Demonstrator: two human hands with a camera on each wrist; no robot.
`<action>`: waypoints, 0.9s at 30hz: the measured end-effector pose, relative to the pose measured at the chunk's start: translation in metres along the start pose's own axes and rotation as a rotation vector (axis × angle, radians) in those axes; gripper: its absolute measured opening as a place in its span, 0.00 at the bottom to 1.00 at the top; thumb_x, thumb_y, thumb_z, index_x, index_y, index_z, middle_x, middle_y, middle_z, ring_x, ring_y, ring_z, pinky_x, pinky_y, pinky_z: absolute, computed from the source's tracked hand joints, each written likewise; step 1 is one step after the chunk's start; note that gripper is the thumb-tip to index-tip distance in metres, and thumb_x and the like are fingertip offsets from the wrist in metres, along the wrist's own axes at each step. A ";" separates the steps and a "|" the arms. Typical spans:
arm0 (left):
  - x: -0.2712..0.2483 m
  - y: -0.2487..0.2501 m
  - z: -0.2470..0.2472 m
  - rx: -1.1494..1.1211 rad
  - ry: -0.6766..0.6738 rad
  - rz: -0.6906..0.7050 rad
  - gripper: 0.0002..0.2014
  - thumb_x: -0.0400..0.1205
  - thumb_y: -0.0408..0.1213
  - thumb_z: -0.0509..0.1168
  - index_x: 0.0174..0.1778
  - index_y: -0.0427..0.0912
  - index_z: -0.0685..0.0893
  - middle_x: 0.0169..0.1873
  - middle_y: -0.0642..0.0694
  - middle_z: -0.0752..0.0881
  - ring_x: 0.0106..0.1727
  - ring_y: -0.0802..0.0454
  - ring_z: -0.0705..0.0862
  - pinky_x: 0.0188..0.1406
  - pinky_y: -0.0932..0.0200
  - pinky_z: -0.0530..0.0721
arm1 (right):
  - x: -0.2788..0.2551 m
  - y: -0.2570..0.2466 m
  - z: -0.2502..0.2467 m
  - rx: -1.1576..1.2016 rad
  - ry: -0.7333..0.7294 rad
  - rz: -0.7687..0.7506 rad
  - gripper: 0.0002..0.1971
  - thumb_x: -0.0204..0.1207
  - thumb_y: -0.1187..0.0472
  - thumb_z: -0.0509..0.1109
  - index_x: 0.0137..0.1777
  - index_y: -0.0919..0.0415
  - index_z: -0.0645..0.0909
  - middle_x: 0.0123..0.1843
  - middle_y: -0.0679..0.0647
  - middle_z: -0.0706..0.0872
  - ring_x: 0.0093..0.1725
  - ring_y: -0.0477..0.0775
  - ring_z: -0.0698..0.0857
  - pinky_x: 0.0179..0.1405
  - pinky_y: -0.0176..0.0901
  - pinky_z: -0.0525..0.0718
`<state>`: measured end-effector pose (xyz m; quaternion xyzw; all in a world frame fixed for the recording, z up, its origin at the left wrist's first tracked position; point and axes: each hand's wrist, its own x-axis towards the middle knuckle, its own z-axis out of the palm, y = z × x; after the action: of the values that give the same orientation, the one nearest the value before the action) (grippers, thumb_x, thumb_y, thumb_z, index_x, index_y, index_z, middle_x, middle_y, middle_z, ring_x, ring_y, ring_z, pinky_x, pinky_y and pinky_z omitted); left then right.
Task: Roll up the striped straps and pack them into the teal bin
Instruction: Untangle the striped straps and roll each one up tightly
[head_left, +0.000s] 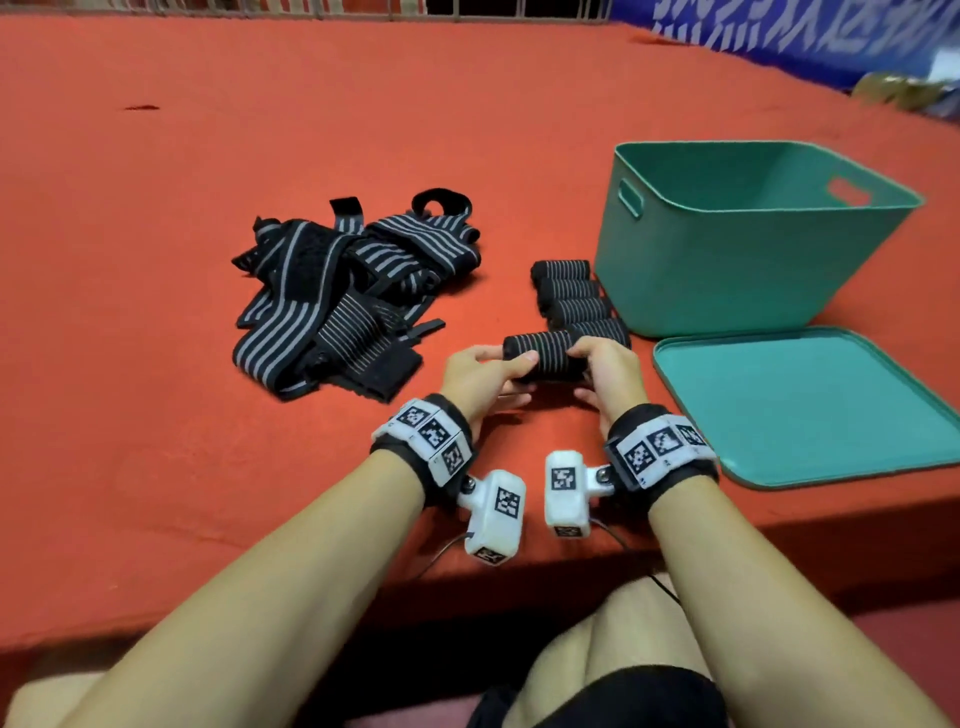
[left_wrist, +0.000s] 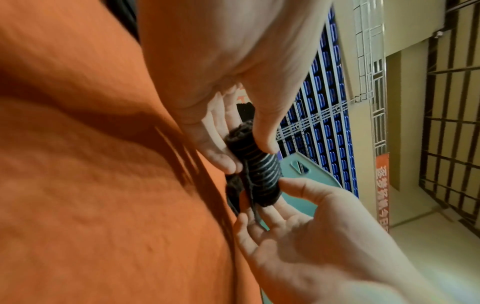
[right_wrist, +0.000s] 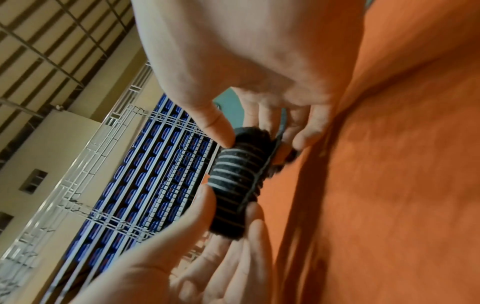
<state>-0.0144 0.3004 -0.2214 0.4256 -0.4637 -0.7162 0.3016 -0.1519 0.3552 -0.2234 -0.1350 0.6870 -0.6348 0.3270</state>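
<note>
A rolled black strap with grey stripes (head_left: 545, 353) hangs just above the orange cloth, held at both ends. My left hand (head_left: 480, 376) pinches its left end between thumb and fingers; my right hand (head_left: 605, 371) pinches the right end. The wrist views show the same roll (left_wrist: 259, 176) (right_wrist: 236, 185) with a thin loose edge along its side. Several finished rolls (head_left: 569, 293) lie in a row against the teal bin (head_left: 727, 244). A heap of unrolled striped straps (head_left: 343, 291) lies to the left.
The bin's teal lid (head_left: 810, 405) lies flat at the front right, close to my right wrist. The orange-covered table (head_left: 208, 156) stretches far back and left. Its front edge runs just under my forearms, with my knees below.
</note>
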 end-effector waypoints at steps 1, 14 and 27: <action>0.002 -0.002 0.014 0.004 -0.018 -0.019 0.19 0.79 0.30 0.78 0.65 0.31 0.83 0.42 0.36 0.91 0.32 0.50 0.91 0.34 0.58 0.91 | 0.007 0.000 -0.015 -0.009 0.025 -0.006 0.03 0.75 0.66 0.70 0.45 0.57 0.84 0.53 0.58 0.86 0.48 0.56 0.84 0.33 0.43 0.81; 0.022 -0.006 0.060 0.271 -0.100 -0.099 0.21 0.86 0.31 0.69 0.75 0.36 0.78 0.61 0.37 0.87 0.37 0.48 0.90 0.26 0.55 0.89 | 0.035 -0.002 -0.063 -0.530 0.215 -0.109 0.16 0.73 0.65 0.78 0.61 0.55 0.88 0.65 0.57 0.88 0.65 0.63 0.86 0.73 0.53 0.80; 0.011 0.067 -0.125 0.354 0.304 0.289 0.09 0.85 0.28 0.64 0.50 0.46 0.86 0.42 0.48 0.89 0.33 0.55 0.87 0.28 0.60 0.82 | -0.038 -0.005 0.149 -0.660 -0.359 -0.338 0.25 0.75 0.57 0.80 0.70 0.59 0.80 0.59 0.51 0.85 0.64 0.53 0.84 0.59 0.38 0.76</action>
<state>0.0945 0.2144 -0.1896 0.5038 -0.5869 -0.5015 0.3876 -0.0324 0.2603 -0.2054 -0.4523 0.7540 -0.3914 0.2717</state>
